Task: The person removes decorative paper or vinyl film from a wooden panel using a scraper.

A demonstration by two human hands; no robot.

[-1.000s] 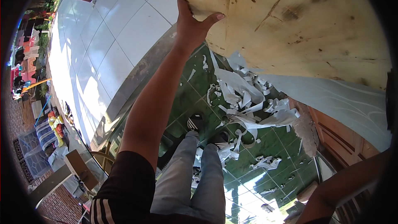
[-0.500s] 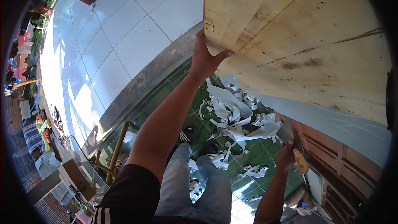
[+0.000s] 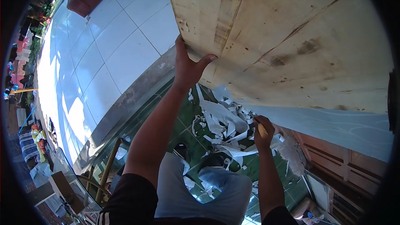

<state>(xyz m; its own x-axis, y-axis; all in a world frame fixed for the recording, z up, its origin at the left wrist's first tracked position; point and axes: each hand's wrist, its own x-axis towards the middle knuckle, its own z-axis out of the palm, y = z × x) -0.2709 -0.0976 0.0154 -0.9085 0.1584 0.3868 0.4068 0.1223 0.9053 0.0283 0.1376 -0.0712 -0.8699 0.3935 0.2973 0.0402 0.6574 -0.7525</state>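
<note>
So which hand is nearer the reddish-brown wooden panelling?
Right. The right hand, holding a wooden handle, is left of the panelling; the left hand is farther left, gripping the plywood board's edge.

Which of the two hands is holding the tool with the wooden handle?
The right hand, the one nearer the white scraps, is closed around the wooden-handled tool; the left hand grips the edge of the wooden board.
</note>
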